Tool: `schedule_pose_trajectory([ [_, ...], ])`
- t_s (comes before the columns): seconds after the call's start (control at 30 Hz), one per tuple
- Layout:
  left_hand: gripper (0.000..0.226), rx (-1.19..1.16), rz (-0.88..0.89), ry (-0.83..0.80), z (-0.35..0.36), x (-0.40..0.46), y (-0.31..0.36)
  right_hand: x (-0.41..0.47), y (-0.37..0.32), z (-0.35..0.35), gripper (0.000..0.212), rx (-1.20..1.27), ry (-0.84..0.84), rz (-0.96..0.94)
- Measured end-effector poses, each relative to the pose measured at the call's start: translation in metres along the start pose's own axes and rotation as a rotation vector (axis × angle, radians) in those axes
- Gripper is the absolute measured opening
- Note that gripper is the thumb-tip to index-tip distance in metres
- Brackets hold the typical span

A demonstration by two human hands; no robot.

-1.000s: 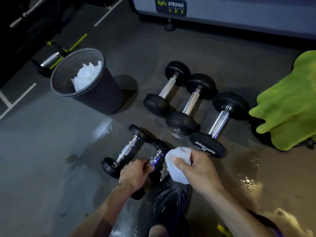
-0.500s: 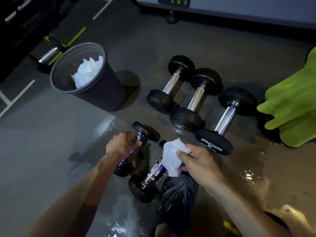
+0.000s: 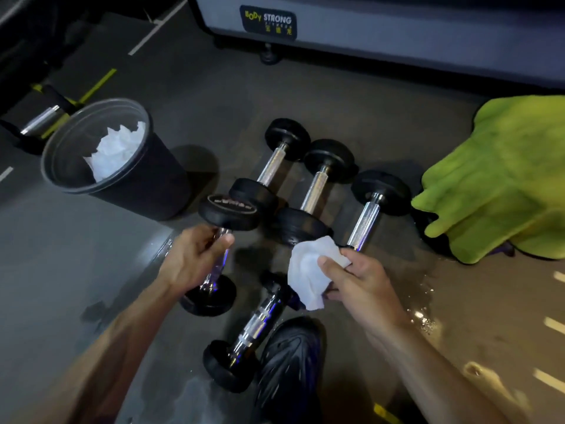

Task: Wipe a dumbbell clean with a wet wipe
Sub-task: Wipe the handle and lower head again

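Note:
My left hand (image 3: pixel 192 258) grips the chrome handle of a small black dumbbell (image 3: pixel 227 211) and holds it tilted, one head up toward the bin and the other head low near the floor. My right hand (image 3: pixel 357 281) pinches a crumpled white wet wipe (image 3: pixel 308 270) a little to the right of that dumbbell, apart from it. A second small dumbbell (image 3: pixel 253 332) lies on the floor between my arms, its far end hidden under the wipe.
Three larger black dumbbells (image 3: pixel 315 185) lie side by side on the dark floor beyond my hands. A black bin (image 3: pixel 140 185) holding used white wipes stands at the left. A green cloth (image 3: pixel 501 179) lies at the right. My dark shoe (image 3: pixel 287 368) is below.
My left hand let go of the nearer dumbbell, moved to the left one, gripped its handle and lifted it up on a tilt. My right hand kept the wipe.

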State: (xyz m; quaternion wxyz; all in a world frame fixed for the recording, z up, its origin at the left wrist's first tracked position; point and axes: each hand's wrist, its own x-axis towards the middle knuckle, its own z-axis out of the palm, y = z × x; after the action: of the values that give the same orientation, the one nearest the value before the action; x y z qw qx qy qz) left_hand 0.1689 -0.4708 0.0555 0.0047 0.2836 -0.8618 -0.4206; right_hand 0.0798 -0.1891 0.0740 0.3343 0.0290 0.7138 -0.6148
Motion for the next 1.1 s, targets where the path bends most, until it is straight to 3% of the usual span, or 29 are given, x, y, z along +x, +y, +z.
schedule_pose_trajectory([
  [0.07, 0.047, -0.214, 0.104, 0.018, 0.002, 0.003, 0.056, 0.001, -0.015, -0.015, 0.013, 0.064, 0.058, -0.031],
  [0.17, 0.026, -0.388, 0.287, -0.033, 0.015, 0.008, 0.150, 0.000, -0.043, -0.049, 0.016, 0.132, 0.154, -0.139],
  [0.23, 0.024, -0.496, 0.392, -0.059, 0.029, 0.011, 0.212, -0.005, -0.063, -0.079, 0.029, 0.170, 0.270, -0.251],
  [0.37, 0.028, -0.687, 0.559, -0.141, 0.072, 0.026, 0.317, -0.023, -0.096, -0.156, 0.014, 0.344, 0.563, -0.434],
  [0.53, 0.020, -0.833, 0.629, -0.264, 0.134, 0.044, 0.408, -0.042, -0.108, -0.230, 0.015, 0.471, 0.813, -0.456],
  [0.83, 0.018, -0.821, 0.553, -0.336, 0.214, 0.056, 0.425, -0.034, -0.097, -0.267, 0.008, 0.478, 0.921, -0.390],
  [0.97, 0.022, -0.868, 0.553, -0.331, 0.212, 0.058, 0.424, -0.028, -0.106, -0.274, 0.006, 0.463, 0.929, -0.484],
  [1.1, 0.027, -0.878, 0.529, -0.335, 0.216, 0.055, 0.427, -0.009, -0.118, -0.267, 0.013, 0.235, 0.851, -0.596],
])
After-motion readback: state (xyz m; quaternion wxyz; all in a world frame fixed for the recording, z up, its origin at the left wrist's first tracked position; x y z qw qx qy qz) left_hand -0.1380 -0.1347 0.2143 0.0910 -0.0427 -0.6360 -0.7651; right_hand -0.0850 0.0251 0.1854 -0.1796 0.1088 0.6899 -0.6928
